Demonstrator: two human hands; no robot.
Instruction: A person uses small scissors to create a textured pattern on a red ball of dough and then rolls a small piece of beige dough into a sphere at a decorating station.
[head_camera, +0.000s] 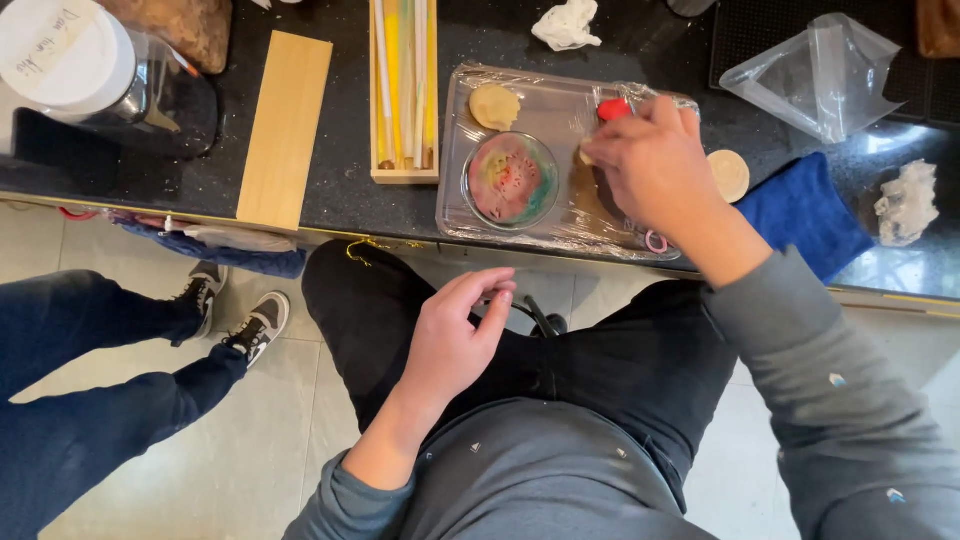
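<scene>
My right hand (655, 170) reaches over a plastic-wrapped tray (560, 235) on the dark counter, its fingers closed on a small tool with a red top (614, 108). A pale bit shows at the fingertips. On the tray lie a round dish with multicoloured contents (511, 179) and a beige dough disc (495, 105). My left hand (457, 332) hovers over my lap, fingers loosely curled and apart, holding nothing.
A wooden box of long sticks (404, 90) and a wooden board (284, 128) lie left of the tray. Another beige disc (730, 174), a blue cloth (800, 212) and a clear plastic bag (822, 75) lie right. Another person's legs and sneakers (230, 310) stand at left.
</scene>
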